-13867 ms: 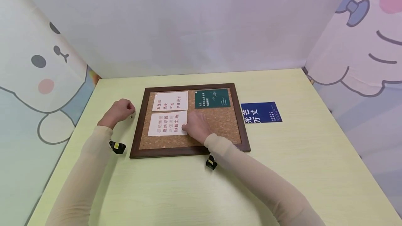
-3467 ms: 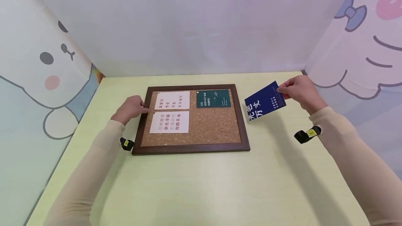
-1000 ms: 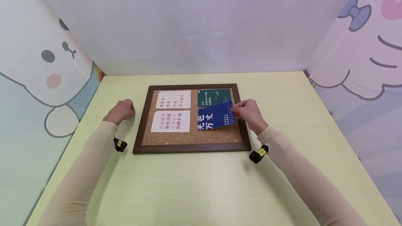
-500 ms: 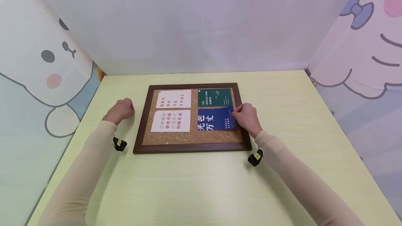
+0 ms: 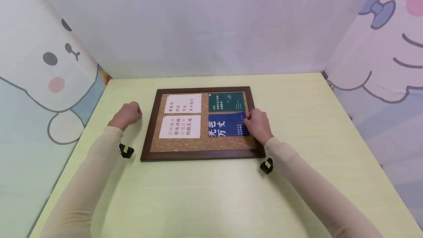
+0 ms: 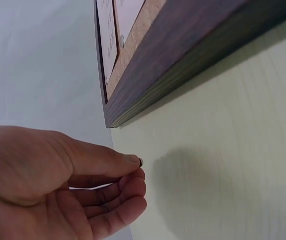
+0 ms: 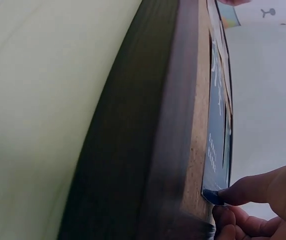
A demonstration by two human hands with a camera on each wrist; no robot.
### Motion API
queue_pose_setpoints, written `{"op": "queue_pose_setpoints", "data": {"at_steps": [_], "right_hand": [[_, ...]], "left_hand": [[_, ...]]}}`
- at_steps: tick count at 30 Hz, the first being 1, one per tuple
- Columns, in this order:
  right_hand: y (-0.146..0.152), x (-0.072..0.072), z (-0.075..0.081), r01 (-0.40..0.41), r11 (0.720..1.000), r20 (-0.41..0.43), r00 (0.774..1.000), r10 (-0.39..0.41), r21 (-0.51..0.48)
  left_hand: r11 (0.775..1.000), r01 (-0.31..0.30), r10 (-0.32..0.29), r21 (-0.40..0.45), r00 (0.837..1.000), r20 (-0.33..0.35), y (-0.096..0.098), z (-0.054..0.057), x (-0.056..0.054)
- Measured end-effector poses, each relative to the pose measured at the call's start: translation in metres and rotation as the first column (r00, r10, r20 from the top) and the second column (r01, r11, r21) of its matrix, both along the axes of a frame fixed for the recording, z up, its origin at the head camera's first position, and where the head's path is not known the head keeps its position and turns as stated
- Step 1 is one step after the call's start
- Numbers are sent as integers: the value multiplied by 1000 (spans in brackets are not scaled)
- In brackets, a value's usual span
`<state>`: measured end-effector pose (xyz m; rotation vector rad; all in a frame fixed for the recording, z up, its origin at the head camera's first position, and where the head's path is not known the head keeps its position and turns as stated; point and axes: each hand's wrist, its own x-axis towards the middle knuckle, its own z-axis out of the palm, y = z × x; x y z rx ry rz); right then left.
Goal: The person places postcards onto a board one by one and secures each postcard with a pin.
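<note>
In the head view my right hand (image 5: 259, 126) pinches the right edge of a blue card (image 5: 228, 125) with white lettering. The card lies over the lower right of a framed cork board (image 5: 201, 145), just below a green card (image 5: 226, 102). In the right wrist view the thumb (image 7: 250, 189) presses on the card's end, which curls slightly. My left hand (image 5: 127, 115) hovers left of the board. Its thumb and fingertip pinch a tiny push pin (image 6: 141, 162), mostly hidden by the fingers in the left wrist view.
Two white cards, an upper one (image 5: 183, 103) and a lower one (image 5: 180, 126), sit on the board's left half. Small pins show at the cards' upper left corners. The board's dark wooden frame (image 5: 203, 155) rests on a pale table (image 5: 198, 194) against white curtains.
My right hand has lifted the blue card from the table right of the board, brought it left and lowered it beneath the green card. Lately my left hand has barely moved.
</note>
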<state>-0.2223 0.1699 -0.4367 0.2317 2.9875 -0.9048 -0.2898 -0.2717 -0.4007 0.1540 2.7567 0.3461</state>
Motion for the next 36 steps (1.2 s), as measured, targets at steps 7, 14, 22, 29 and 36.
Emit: {"op": "queue_pose_setpoints", "data": {"at_steps": [7, 14, 22, 29, 36], "right_hand": [[-1, 0, -2, -41, 999, -26, 999, 42, 35], [-1, 0, -2, -63, 997, -18, 998, 63, 37], [1, 0, 0, -87, 994, -13, 996, 88, 69], [6, -1, 2, -67, 989, 10, 998, 66, 130], [11, -1, 1, -30, 991, 56, 998, 23, 131]], "left_hand": [[1000, -7, 7, 8, 1000, 3, 2, 4, 1], [1000, -17, 17, 9, 1000, 15, 5, 9, 2], [1000, -10, 10, 15, 1000, -19, 9, 10, 2], [999, -10, 11, 31, 1000, -28, 19, 13, 3], [999, -1, 4, 52, 998, -61, 36, 16, 2]]}}
